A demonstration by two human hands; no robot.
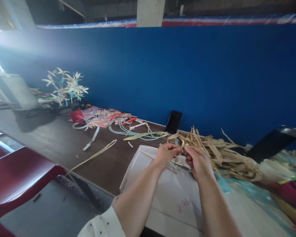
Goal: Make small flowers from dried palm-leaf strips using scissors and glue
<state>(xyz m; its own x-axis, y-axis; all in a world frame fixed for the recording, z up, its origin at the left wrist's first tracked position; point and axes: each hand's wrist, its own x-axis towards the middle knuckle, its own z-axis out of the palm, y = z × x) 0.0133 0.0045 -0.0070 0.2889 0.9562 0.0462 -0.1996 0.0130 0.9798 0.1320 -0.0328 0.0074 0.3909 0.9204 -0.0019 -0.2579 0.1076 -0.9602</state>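
We see a phone (174, 122) propped by the blue partition (148, 72) near centre, a red chair (24, 169) at lower left, a black bottle (270, 144) far right.

L hand (168, 153) & R hand (197, 160) pinch sm. pale piece (183, 144) over wht box (171, 194), dried leaves (220, 151) nearby.

Long tan dry husks (219, 154): rough and matt.
The curved dark-red plastic chair (22, 172) looks smooth and glossy.
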